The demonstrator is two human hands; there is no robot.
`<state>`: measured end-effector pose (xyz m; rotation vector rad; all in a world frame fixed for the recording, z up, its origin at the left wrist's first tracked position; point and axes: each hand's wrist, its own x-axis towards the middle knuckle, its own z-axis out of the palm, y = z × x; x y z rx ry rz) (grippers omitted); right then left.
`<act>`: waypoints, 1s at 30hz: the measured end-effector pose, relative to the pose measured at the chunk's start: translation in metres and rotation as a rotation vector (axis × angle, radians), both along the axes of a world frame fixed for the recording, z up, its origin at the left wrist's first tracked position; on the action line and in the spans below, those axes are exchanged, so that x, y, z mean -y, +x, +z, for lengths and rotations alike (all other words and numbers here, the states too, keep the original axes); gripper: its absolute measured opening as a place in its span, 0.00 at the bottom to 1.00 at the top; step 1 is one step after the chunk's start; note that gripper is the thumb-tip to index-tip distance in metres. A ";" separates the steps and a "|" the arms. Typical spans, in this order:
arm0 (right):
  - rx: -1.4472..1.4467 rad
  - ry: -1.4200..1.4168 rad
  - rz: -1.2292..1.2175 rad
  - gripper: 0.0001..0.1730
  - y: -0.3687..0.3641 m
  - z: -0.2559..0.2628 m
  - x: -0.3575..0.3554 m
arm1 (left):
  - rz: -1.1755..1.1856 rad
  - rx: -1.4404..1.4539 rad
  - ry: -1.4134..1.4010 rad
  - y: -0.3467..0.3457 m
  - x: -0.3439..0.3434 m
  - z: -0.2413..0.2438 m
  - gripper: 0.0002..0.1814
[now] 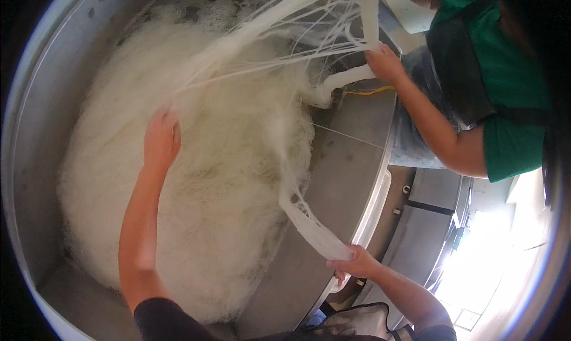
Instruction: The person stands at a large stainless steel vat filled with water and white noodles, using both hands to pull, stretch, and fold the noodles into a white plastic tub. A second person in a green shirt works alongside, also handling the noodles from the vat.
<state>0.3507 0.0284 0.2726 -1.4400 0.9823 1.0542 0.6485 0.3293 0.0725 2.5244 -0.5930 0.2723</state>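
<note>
A large heap of thin white noodle-like strands [232, 153] fills much of a deep metal vat [40, 131]. My left hand [163, 138] reaches over the heap's left part, slightly blurred, fingers close together at the strands. Whether it grips any of them is not plain. My right hand [354, 261] is closed around the end of a bundle of strands [312, 229] above the vat's right wall. That bundle stretches up and left into the heap. Another stretched band of strands [250, 33] rises from near my left hand to the upper right.
Across the vat, a person in a green sleeve [513, 149] and dark apron grips strands with one hand [386, 64]. A yellow cord [370, 91] lies over the vat's right wall [343, 153]. Beyond stand a white tub [377, 207] and metal units [428, 234].
</note>
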 end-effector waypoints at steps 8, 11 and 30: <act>-0.067 -0.058 0.031 0.14 -0.003 -0.001 0.001 | 0.233 -0.402 0.212 0.087 0.040 -0.090 0.16; -0.021 -0.119 0.090 0.15 -0.007 -0.003 0.002 | 0.183 -0.637 0.321 0.063 0.080 -0.099 0.22; 0.007 -0.079 0.075 0.09 -0.010 -0.002 0.005 | -0.224 -0.763 -0.334 -0.142 0.159 0.004 0.20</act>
